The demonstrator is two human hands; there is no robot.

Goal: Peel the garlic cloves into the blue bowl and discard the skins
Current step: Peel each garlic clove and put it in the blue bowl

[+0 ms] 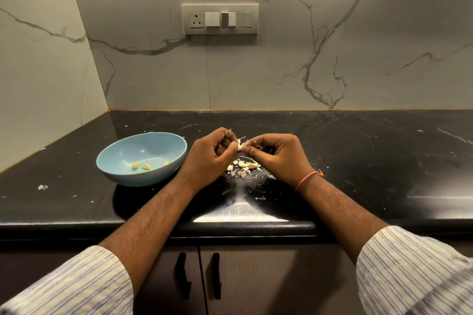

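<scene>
Right now your left hand [212, 153] and right hand [276, 156] both pinch one garlic clove [242, 144] just right of the blue bowl [115, 161].

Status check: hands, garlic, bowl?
Left hand and right hand both pinch one garlic clove, mid-peel. Blue bowl holds three peeled cloves. Skins piled beneath hands; nothing blocking.

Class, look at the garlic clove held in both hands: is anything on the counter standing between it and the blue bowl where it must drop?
Nothing visible does. The garlic clove is pinched between the left hand and right hand; the blue bowl sits open just left of the left hand.
</scene>
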